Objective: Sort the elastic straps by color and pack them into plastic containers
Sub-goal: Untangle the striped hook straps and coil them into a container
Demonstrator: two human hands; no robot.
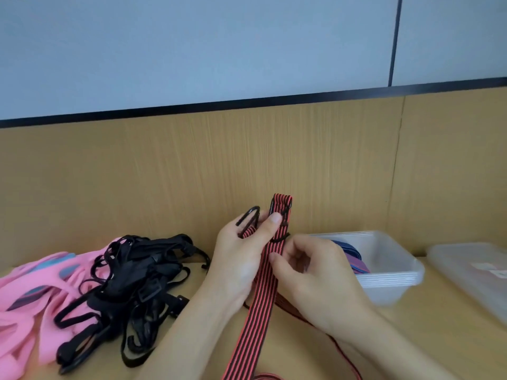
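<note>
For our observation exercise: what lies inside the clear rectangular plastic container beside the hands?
Blue and purple striped elastic straps lie inside the clear plastic container; the right hand hides its left part.

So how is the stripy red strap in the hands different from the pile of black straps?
The red strap has thin black stripes; the black straps are plain black. The red strap is one strap, held up off the table by the left hand and right hand and folded over at its top; the black straps lie untouched in a tangled pile on the table. Both have black hooks.
</note>
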